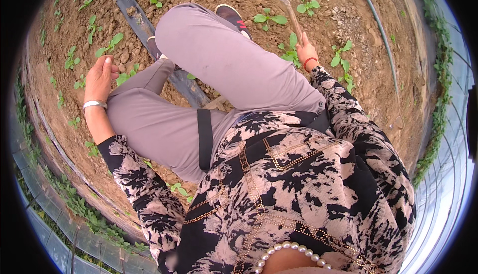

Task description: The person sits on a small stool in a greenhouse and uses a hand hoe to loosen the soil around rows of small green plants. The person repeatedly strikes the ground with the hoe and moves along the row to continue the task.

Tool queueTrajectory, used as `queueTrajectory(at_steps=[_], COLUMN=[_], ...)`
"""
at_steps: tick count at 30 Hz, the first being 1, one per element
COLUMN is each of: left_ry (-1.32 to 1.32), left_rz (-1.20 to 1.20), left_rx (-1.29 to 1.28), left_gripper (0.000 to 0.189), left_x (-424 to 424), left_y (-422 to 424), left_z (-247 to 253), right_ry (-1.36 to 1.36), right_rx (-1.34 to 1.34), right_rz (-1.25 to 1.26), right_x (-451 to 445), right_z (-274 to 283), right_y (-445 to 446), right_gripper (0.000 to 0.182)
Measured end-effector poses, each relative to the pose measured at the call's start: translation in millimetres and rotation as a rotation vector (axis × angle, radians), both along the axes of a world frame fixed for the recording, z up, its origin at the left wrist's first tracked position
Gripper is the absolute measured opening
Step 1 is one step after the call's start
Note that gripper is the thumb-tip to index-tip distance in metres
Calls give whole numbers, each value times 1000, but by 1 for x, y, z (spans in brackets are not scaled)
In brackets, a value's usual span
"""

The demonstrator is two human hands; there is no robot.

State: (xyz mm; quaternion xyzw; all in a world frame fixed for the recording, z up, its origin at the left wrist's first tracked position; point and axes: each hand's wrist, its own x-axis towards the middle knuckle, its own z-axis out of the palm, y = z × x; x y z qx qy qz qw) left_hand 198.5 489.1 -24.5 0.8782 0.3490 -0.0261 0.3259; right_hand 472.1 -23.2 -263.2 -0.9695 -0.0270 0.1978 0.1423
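Note:
My right hand [307, 51] grips the wooden handle of a sickle [294, 21]. Its curved metal blade points up and to the left, over the soil beyond my knee. Close to that hand grows a leafy seedling [290, 55], partly covered by it. On the other side, my left hand [101, 75] hovers beside my knee with its fingers bent. Its palm is hidden, so I cannot tell whether anything is in it. Nearest to it are a green seedling [110, 45] and another seedling [127, 74] partly behind my leg.
Rows of seedlings [71, 58] stand in brown, cloddy soil [130, 55]. A black drip tape [130, 8] runs beneath my legs and past my shoes [232, 17]. To the right lies a thin grey hose [381, 31]. Vines [440, 61] line the plastic greenhouse wall [453, 124].

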Motion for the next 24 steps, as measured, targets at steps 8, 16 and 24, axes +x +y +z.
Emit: queueTrajectory(at_steps=[8, 16, 24], left_ry=[-238, -703, -252], left_rz=[129, 488, 621], left_rx=[-128, -393, -612], left_gripper=[37, 44, 39], left_x=[25, -17, -69], left_y=[17, 48, -45], left_z=[-15, -23, -186], right_ry=[-22, 141, 908], right_rx=[424, 13, 1216], right_rz=[-247, -96, -965], right_x=[16, -47, -40], right_z=[-11, -46, -62], right_y=[4, -102, -85], right_gripper=[62, 43, 14])
